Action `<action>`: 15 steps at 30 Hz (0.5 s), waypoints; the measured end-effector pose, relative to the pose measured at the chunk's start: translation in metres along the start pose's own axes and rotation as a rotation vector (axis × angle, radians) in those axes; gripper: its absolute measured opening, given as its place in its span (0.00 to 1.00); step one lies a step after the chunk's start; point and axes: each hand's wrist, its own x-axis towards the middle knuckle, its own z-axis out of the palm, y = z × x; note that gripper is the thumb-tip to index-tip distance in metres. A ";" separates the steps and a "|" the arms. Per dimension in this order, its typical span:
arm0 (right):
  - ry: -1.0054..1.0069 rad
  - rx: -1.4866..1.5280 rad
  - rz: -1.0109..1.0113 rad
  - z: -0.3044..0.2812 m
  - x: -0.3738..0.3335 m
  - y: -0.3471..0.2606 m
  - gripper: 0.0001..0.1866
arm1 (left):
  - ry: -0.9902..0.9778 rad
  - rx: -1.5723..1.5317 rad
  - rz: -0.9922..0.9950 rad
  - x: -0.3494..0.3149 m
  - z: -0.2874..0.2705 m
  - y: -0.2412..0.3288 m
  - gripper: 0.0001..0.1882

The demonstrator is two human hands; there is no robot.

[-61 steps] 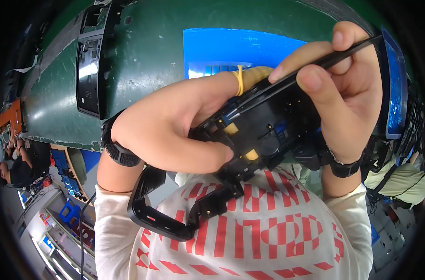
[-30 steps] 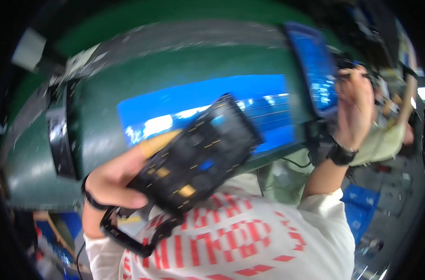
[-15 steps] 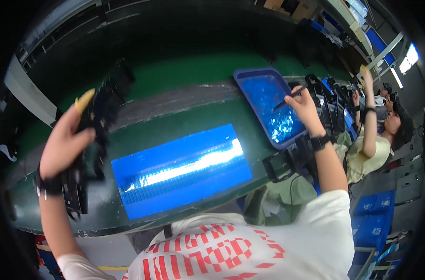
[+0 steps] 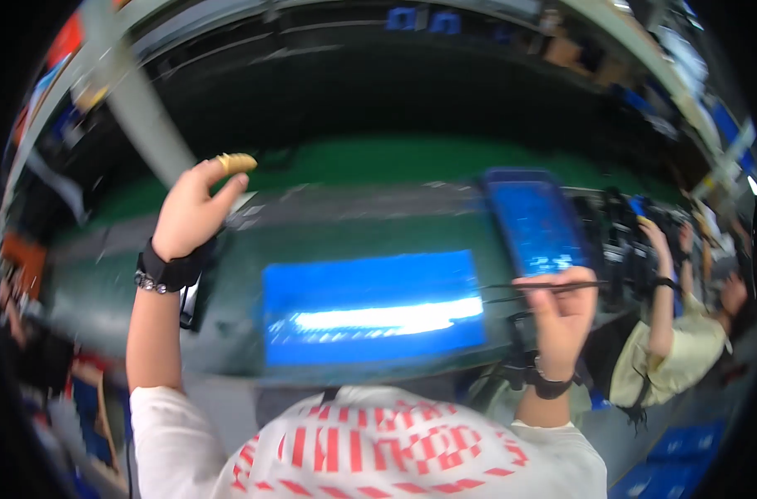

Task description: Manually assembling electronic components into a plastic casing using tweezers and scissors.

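My left hand [image 4: 193,208] is raised over the left part of the green table. Thumb and index finger are apart, with nothing visible between them; a yellow cover [image 4: 239,162] sits on a fingertip. My right hand [image 4: 564,324] grips dark tweezers [image 4: 574,286], their thin tips pointing left toward a flat blue panel [image 4: 370,349]. That panel lies in front of me, with rows of small slots and a bright glare across it. Just beyond my right hand stands a shallow blue tray [image 4: 492,208] holding small shiny pieces, too blurred to make out.
Dark devices [image 4: 615,249] are grouped right of the tray. A co-worker in a pale yellow top [image 4: 682,358] sits at the right, arms over the table. A grey post [image 4: 150,125] rises at the far left. Part of a black object [image 4: 189,303] shows beside my left wrist.
The view has swung left. My left hand has come away from the blurred black object it was at. My right hand, with the tweezers, has drawn back from over the tray to its near edge.
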 end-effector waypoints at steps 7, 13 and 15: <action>-0.149 0.311 0.190 0.044 0.003 0.027 0.13 | -0.113 0.467 -0.279 -0.167 -0.021 -0.140 0.48; -0.269 0.262 0.129 0.102 -0.011 0.012 0.14 | -0.078 0.148 -0.406 -0.177 -0.018 -0.112 0.34; -0.283 0.315 0.133 0.104 -0.010 0.015 0.15 | -0.198 -0.566 -0.412 -0.178 -0.026 -0.094 0.36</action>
